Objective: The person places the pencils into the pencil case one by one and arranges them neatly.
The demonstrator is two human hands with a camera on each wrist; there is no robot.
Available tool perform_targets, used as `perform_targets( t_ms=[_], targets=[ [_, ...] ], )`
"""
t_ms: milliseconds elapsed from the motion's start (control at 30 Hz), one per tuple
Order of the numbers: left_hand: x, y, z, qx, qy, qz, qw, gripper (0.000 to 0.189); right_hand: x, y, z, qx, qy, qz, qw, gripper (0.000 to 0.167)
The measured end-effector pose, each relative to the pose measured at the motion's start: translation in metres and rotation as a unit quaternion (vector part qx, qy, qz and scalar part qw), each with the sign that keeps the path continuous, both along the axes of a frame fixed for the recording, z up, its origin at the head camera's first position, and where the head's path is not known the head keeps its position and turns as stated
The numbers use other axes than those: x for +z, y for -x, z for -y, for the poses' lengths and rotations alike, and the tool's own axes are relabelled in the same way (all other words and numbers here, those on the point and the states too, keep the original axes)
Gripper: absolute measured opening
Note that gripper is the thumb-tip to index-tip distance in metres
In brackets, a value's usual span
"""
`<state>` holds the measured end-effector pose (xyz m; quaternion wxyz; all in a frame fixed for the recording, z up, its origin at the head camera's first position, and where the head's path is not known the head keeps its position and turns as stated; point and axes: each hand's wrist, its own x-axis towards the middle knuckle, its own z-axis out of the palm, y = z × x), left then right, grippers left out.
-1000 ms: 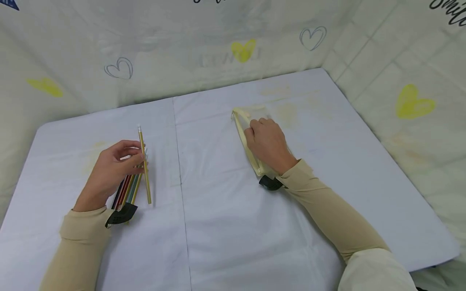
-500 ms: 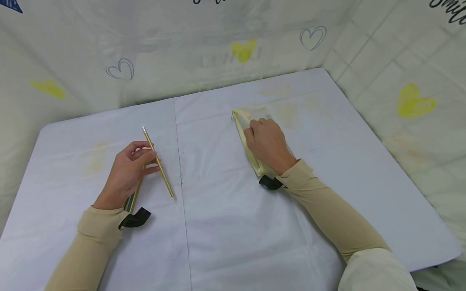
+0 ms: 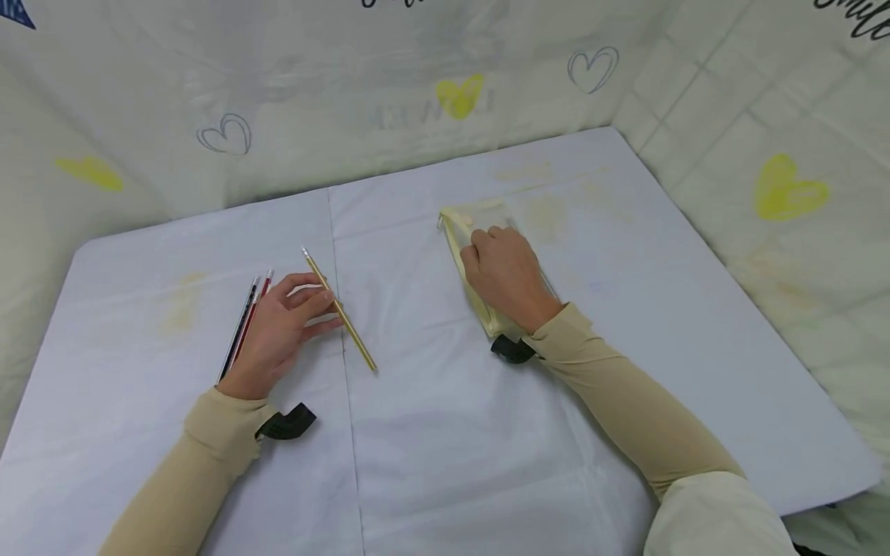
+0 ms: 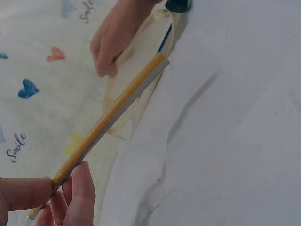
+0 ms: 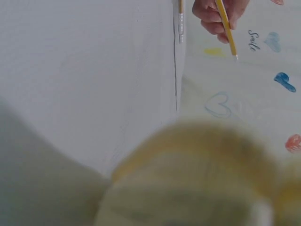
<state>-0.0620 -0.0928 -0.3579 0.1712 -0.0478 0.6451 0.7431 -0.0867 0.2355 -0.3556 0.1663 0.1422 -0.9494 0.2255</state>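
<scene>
My left hand, at left of centre in the head view, pinches a gold-yellow pencil between thumb and fingers. The pencil hangs aslant over the cloth, its pale end up and away. A dark pencil and a red pencil lie behind this hand, partly hidden by it. With curled fingers my right hand grips the upper edge of a cream-edged, see-through pencil case. Its mouth gapes toward the left. In the left wrist view a dark blue pencil shows at the case.
A white cloth with a seam covers the table. Behind stands a pale curtain printed with hearts. Black wrist-worn pieces jut out below both hands. Blurred cream material fills the lower right wrist view.
The left hand has moved right, toward the pencil case, with the yellow pencil, which has tilted further. The dark and red pencils now show left of the hand. The right hand has stayed in place.
</scene>
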Motion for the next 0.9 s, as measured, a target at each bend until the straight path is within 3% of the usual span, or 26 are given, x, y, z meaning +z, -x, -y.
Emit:
perform_targets(
  t_ms=[233, 667, 900],
  targets=[
    [0.001, 0.000, -0.013, -0.013, -0.015, -0.016, 0.9997, 0.026, 0.000, -0.001, -0.001, 0.003, 0.000, -0.003, 1.0000, 0.045],
    [0.003, 0.004, -0.039, -0.025, -0.025, -0.001, 0.9994, 0.021, -0.002, -0.001, -0.001, 0.011, -0.013, -0.021, 0.9996, 0.045],
    [0.004, 0.007, -0.049, -0.028, -0.018, 0.002, 0.9994, 0.022, 0.001, -0.002, -0.001, 0.004, -0.011, -0.001, 0.9999, 0.045]
  ],
)
